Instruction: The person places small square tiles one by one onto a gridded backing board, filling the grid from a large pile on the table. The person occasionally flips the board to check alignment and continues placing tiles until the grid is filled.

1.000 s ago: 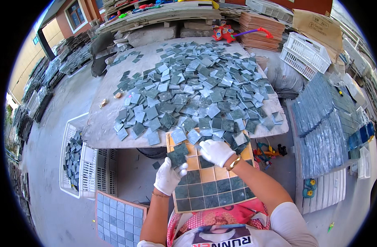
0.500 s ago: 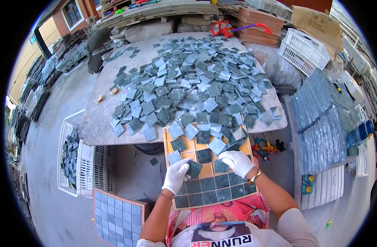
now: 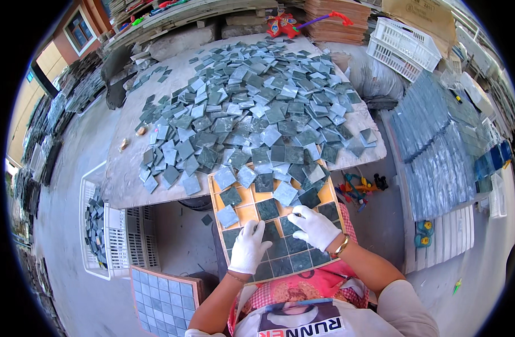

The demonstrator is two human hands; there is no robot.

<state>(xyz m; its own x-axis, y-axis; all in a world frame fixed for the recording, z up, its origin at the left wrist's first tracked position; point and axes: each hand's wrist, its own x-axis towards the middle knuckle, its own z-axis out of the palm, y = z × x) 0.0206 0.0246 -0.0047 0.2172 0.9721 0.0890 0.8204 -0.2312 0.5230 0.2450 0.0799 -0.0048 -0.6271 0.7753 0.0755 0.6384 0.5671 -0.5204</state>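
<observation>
An orange-based gridded tray [image 3: 247, 214] leans between the stone-topped table and my lap, its lower rows filled with dark green square tiles [image 3: 280, 264]. My white-gloved left hand [image 3: 249, 247] lies over tiles in the tray's left part, thumb apart from the fingers, and holds nothing visible. My white-gloved right hand [image 3: 313, 228] is spread over the tray's right side. Its fingertips touch a dark tile [image 3: 289, 226] in a middle cell; the palm hides some cells. Loose paler tiles [image 3: 284, 193] lie across the upper cells.
A big heap of loose tiles [image 3: 252, 101] covers the table [image 3: 128, 174]. A white crate of tiles [image 3: 114, 241] stands left on the floor, near a filled tile panel [image 3: 163, 300]. Stacked wrapped tiles [image 3: 437, 168] stand right. Colourful toys [image 3: 356, 188] lie under the table.
The dark tile in my left hand has gone down into the tray, and that hand now lies over the cells. My right hand stays by its tile. The view has shifted slightly.
</observation>
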